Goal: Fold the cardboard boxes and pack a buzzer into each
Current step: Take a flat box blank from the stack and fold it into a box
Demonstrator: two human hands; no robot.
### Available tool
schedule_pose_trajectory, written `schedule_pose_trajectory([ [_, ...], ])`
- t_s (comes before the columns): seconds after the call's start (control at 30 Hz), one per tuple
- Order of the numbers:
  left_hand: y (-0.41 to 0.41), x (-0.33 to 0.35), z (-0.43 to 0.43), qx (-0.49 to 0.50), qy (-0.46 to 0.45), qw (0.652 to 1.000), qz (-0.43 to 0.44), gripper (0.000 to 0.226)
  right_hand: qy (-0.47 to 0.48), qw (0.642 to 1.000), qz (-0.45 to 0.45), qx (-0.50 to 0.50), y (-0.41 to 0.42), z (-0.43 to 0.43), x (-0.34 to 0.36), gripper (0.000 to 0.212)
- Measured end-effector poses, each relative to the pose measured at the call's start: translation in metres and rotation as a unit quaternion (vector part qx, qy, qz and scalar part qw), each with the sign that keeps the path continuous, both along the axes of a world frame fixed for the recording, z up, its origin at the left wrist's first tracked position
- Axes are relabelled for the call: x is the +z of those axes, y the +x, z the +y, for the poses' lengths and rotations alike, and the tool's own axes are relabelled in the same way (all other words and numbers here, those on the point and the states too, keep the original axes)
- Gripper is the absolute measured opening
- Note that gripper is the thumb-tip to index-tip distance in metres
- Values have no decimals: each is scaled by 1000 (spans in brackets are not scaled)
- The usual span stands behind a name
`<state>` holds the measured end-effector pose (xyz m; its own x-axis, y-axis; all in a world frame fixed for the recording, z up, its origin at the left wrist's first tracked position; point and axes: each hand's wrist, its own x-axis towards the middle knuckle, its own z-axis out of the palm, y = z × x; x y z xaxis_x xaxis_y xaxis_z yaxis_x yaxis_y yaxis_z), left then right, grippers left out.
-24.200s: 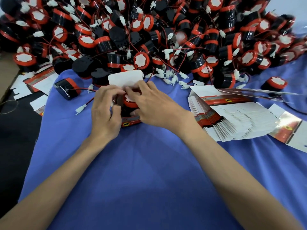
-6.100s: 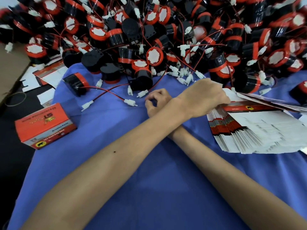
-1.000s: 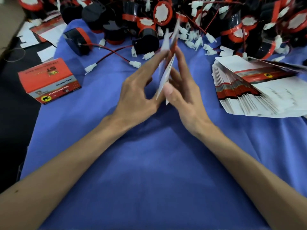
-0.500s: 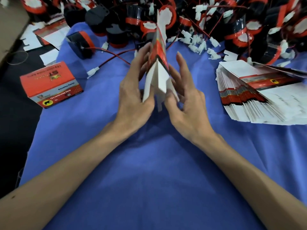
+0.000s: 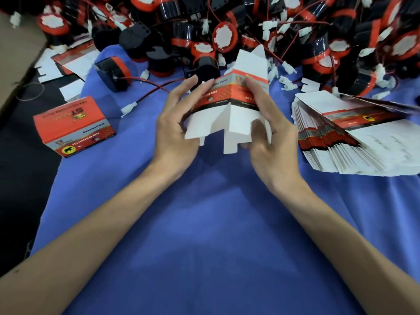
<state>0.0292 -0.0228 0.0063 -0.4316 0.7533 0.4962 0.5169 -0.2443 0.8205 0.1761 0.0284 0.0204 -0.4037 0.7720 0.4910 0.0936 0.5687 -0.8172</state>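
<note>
Cardboard box [image 5: 227, 96], side edges in the curled fingers [image 5: 181, 89] of left hand [image 5: 172, 133] and right hand [image 5: 275, 142]; open blue cloth [image 5: 216, 235] below

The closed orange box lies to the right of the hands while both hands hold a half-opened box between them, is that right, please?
Not quite. In the head view the closed orange box lies to the left of the hands, not the right. The rest stands: the left hand and the right hand hold the half-opened box between them.
</note>
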Motion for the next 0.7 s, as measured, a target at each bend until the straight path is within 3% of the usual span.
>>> schedule_pose_trajectory([
  [0.07,-1,2,0,-29,-24,995,-94,62,-95,993,59,43,1,1,1,67],
  [0.13,0,4,0,-45,-38,994,-97,69,-165,979,105,51,2,4,1,65],
  [0.23,0,6,-2,-131,-71,983,-104,74,-181,971,149,39,4,10,0,60],
  [0.27,0,7,-3,-188,-82,963,-173,82,-179,970,158,38,5,12,-1,60],
  [0.33,-4,13,-7,-292,-88,877,-370,95,-174,972,154,46,6,14,-3,60],
  [0.37,-5,15,-8,-320,-88,841,-428,95,-148,979,132,50,6,13,-5,61],
  [0.4,-5,17,-8,-317,-95,842,-426,94,-102,989,95,55,5,11,-5,60],
  [0.53,12,17,-5,-158,-104,920,-343,109,112,990,-6,88,4,5,-6,61],
  [0.63,19,13,-6,-66,-63,957,-276,93,104,985,14,136,7,3,-3,56],
  [0.7,17,15,-7,-40,-45,970,-236,93,20,981,67,183,8,1,0,59],
])
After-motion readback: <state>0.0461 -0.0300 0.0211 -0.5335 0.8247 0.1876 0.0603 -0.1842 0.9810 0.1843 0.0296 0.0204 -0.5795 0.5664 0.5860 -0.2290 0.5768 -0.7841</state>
